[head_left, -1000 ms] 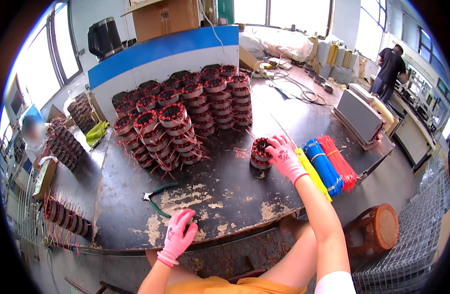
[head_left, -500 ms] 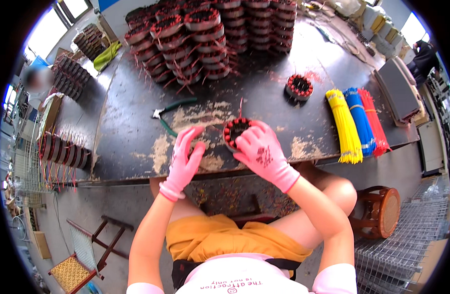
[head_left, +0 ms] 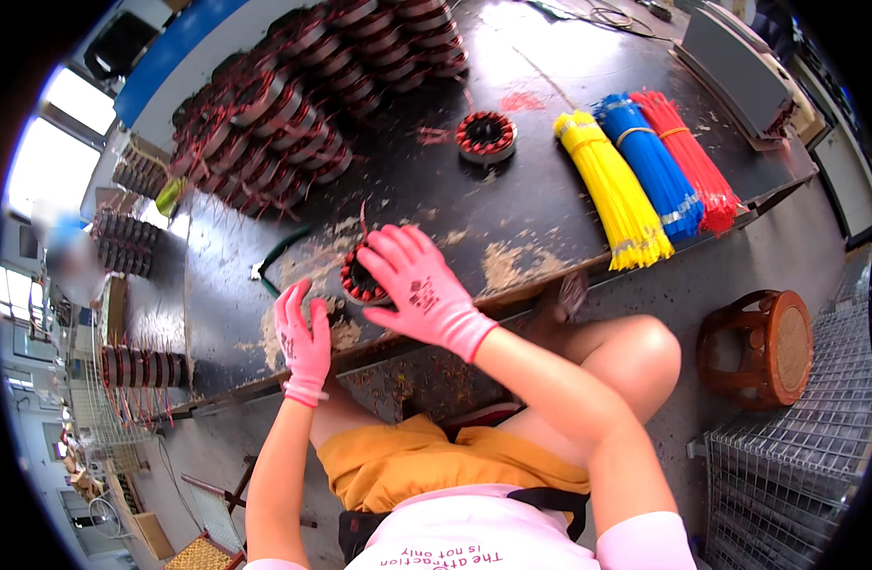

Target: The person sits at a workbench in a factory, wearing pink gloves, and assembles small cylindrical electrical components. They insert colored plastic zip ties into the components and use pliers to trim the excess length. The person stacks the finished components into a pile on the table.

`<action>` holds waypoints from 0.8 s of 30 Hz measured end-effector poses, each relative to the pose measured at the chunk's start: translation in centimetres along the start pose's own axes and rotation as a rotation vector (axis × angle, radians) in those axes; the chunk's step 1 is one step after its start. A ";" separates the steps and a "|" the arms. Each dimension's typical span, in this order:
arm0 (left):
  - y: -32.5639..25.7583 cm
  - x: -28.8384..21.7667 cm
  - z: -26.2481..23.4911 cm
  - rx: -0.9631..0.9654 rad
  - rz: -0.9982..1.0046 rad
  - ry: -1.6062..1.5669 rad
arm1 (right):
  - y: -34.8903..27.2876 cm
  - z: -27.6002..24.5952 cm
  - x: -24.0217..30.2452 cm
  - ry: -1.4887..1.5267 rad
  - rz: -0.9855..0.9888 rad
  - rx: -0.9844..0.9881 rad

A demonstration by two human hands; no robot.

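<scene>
Near the front edge of the worn workbench (head_left: pixel 512 237), the right hand (head_left: pixel 419 290) grasps a wound stator coil (head_left: pixel 358 278) beside the released left hand (head_left: pixel 305 340), so a loosened grip could tip it off

Bright daylight enters from the overexposed white windows (head_left: pixel 51 152) at the upper left, which wash out to pure glare. The dark, worn worktable (head_left: pixel 550 199) carries a soft sheen near its left edge, and shadows are faint. Fisheye distortion bends straight edges toward the black rim; detail at the left margin is blurred, while the centre stays sharp
</scene>
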State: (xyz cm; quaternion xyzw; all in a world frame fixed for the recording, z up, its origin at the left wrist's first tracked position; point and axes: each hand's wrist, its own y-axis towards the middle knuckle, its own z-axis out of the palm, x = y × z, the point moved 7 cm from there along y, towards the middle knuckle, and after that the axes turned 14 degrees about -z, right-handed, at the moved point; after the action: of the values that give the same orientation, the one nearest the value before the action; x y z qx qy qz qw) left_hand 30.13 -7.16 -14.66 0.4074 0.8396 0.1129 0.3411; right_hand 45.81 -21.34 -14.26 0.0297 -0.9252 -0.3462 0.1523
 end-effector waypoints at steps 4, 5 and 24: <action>0.2 0.2 -0.4 -0.013 -0.047 0.112 | 0.2 0.2 0.0 -0.020 0.042 0.027; 0.2 0.2 -0.4 -0.040 -0.045 0.139 | 0.2 0.2 -0.1 -0.022 0.046 0.025; 0.0 1.3 0.4 0.035 -0.132 0.341 | -0.6 0.2 -1.3 0.438 0.074 -0.140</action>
State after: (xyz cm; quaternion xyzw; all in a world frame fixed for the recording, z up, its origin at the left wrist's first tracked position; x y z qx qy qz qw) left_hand 29.77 -6.19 -15.59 0.3324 0.9120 0.1431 0.1931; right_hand 46.96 -21.43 -15.13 0.0597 -0.8443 -0.3892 0.3635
